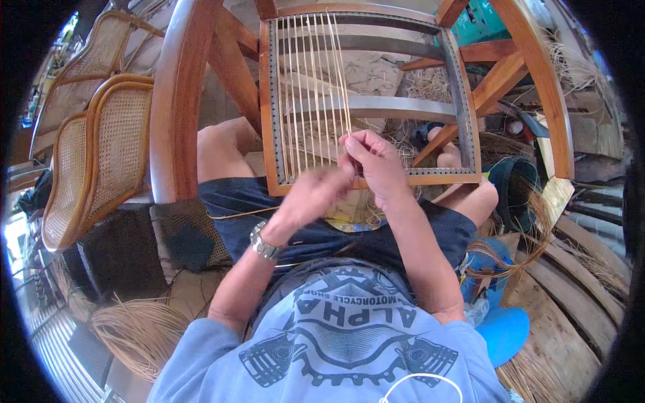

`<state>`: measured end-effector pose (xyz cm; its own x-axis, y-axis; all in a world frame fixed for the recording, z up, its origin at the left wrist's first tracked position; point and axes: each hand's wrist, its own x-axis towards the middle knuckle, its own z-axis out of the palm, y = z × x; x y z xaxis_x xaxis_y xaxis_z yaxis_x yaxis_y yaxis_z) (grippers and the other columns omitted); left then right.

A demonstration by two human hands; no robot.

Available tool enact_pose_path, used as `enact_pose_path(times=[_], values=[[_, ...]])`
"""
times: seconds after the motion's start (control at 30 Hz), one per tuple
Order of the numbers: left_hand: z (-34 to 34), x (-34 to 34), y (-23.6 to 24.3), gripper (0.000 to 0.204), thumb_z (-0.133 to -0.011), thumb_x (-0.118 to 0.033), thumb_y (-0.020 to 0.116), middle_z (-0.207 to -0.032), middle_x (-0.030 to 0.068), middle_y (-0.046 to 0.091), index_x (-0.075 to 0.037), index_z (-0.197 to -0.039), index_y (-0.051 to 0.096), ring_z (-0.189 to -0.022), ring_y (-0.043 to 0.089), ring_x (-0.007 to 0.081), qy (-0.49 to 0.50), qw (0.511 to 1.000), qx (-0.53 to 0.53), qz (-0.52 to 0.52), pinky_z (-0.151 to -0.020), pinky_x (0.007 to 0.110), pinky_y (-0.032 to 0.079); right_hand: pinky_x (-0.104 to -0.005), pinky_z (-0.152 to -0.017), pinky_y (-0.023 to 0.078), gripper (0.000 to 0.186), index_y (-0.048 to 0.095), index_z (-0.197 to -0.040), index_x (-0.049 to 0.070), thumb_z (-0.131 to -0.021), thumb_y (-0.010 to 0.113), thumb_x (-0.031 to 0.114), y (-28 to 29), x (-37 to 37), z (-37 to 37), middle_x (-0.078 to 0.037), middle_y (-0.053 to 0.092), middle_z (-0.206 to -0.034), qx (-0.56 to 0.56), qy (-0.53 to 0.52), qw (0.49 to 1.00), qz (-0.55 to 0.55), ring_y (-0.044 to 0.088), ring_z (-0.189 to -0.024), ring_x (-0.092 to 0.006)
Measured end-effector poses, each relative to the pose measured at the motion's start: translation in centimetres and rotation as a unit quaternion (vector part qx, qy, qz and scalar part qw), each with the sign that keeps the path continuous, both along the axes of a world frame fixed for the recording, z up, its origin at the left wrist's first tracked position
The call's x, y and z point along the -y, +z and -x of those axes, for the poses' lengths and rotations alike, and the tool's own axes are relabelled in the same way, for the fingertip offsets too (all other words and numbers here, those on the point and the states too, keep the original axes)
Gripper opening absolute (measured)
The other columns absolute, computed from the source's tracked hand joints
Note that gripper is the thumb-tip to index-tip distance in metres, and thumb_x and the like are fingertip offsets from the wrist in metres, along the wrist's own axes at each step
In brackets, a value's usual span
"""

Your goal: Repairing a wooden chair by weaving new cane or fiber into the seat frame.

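Observation:
A wooden chair frame (270, 134) with a row of small holes round its opening rests across my thighs. Several pale cane strands (310, 87) run from its far rail toward its near rail, over the left half of the opening. My right hand (377, 164) is over the middle of the opening, thumb and forefinger pinched on a cane strand that comes from the far rail. Close beside it, my left hand (319, 195), with a metal watch on its wrist, is over the near rail. Motion smears its fingers, and what they hold cannot be made out.
Woven cane chair backs (121, 148) stand at the left. A bundle of cane (138, 336) lies at lower left. At the right are a dark bucket (514, 185) with loose cane and a blue container (504, 336). Chair legs (185, 101) rise on both sides of the frame.

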<state>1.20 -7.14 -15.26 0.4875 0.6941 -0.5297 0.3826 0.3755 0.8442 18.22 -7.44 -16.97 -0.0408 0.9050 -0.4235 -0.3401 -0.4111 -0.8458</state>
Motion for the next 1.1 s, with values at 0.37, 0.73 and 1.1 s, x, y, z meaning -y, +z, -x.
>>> enact_pose_path(times=[0.37, 0.73, 1.1], values=[[-3.0, -8.7, -1.3, 0.027, -0.099, -0.031, 0.062, -0.083, 0.0020, 0.063, -0.005, -0.094, 0.065, -0.072, 0.060, 0.0106, 0.200, 0.955, 0.205, 0.081, -0.067, 0.024, 0.050, -0.0219, -0.060, 0.047, 0.010, 0.064, -0.102, 0.008, -0.101, 0.057, 0.014, -0.1, -0.4, 1.0, 0.002, 0.061, -0.079, -0.013, -0.012, 0.999, -0.039, 0.058, -0.069, -0.0052], [-2.4, -8.3, -1.2, 0.023, -0.100, -0.026, 0.060, -0.087, 0.0040, 0.063, -0.004, -0.099, 0.063, -0.078, 0.060, 0.0121, 0.214, 0.932, 0.274, 0.105, -0.070, 0.026, 0.051, -0.0228, -0.058, 0.043, 0.013, 0.062, -0.099, 0.007, -0.103, 0.054, 0.016, 0.5, -0.6, 0.6, 0.003, 0.058, -0.076, 0.051, 0.015, 0.993, -0.105, 0.052, -0.064, -0.0057], [0.6, -6.1, 0.3, 0.016, -0.100, -0.021, 0.060, -0.079, 0.0029, 0.066, -0.006, -0.100, 0.063, -0.077, 0.066, 0.0172, 0.262, 0.809, 0.468, 0.241, -0.083, 0.038, 0.055, -0.0239, -0.065, 0.043, 0.021, 0.063, -0.094, 0.000, -0.099, 0.062, 0.020, 2.1, 8.3, -5.5, 0.000, 0.059, -0.076, 0.043, 0.097, 0.993, -0.051, 0.053, -0.069, -0.0081]])
